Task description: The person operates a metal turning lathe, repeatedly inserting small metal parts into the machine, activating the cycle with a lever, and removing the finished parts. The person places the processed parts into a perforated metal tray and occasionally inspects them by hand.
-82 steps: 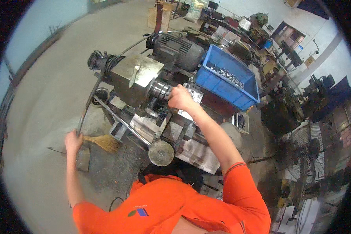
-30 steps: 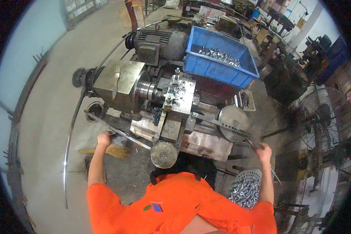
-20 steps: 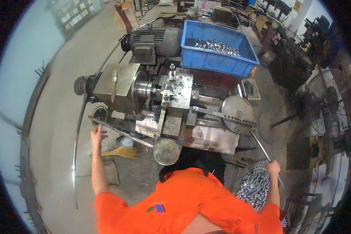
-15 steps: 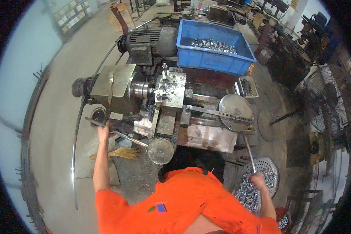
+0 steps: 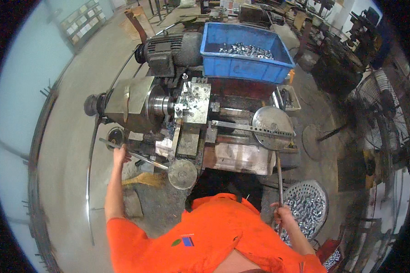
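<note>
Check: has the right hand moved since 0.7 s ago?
Yes, to the left. Against the perforated basket on the floor, the right hand was by the right rim; now it is near the left edge, at the steel lever.

I'd call this a metalworking shop. From my remote seat I look down on a grimy lathe with a bulky motor just behind it. Past the lathe, to its right, a blue bin holds shiny metal pieces; in front of the lathe, on the right, a holed basket is heaped with more. A broom lies on the stained floor to the lathe's front left. Well off to its right I see a big fan, and farther back on that side, dark machinery.
</note>
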A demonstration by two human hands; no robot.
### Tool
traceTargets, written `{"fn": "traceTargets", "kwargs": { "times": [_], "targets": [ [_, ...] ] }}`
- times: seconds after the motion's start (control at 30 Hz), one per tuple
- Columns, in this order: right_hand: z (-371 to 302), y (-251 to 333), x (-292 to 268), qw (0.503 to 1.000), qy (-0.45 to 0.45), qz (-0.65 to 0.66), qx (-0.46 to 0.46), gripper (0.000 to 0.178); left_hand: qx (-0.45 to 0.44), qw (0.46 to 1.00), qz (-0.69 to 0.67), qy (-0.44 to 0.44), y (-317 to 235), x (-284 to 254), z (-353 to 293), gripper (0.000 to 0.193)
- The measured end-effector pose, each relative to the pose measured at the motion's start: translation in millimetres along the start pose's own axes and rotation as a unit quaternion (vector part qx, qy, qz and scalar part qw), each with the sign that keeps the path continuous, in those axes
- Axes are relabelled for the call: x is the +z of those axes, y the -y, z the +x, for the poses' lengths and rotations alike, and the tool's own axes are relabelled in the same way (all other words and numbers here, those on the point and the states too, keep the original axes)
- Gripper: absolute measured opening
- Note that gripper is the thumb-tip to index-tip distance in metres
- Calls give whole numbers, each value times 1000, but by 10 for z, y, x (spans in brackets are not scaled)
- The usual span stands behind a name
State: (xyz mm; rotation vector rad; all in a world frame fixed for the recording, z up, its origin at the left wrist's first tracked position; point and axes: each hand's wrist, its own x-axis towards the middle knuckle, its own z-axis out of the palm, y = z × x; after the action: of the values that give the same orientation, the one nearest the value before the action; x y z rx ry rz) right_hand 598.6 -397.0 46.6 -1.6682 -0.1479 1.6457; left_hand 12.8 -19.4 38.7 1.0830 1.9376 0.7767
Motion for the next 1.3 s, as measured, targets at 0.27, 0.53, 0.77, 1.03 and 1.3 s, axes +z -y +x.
{"fn": "traceTargets", "kwargs": {
  "times": [0.27, 0.53, 0.77, 1.03, 1.3],
  "targets": [
    [475, -1, -982, 808, -265, -462, -253, 26, -46, 999, 7, 8, 25, -45, 81, 51],
    [832, 1133, -1641, 588, -504, -592, -223, 46, -11, 995, -61, 80, 35, -52, 26, 46],
    [745, 759, -952, 531, -561, -564, -291, 55, 26, 998, 51, 29, 1264, -252, 401, 52],
    [592, 765, -961, 522, -585, -544, -299, 43, 171, 825, 518, 146, 1177, 579, 459, 44],
    [673, 791, -879, 566, -611, -503, -232, 31, 150, 922, 356, 7, 1589, 953, 355, 41]
  ]
}}
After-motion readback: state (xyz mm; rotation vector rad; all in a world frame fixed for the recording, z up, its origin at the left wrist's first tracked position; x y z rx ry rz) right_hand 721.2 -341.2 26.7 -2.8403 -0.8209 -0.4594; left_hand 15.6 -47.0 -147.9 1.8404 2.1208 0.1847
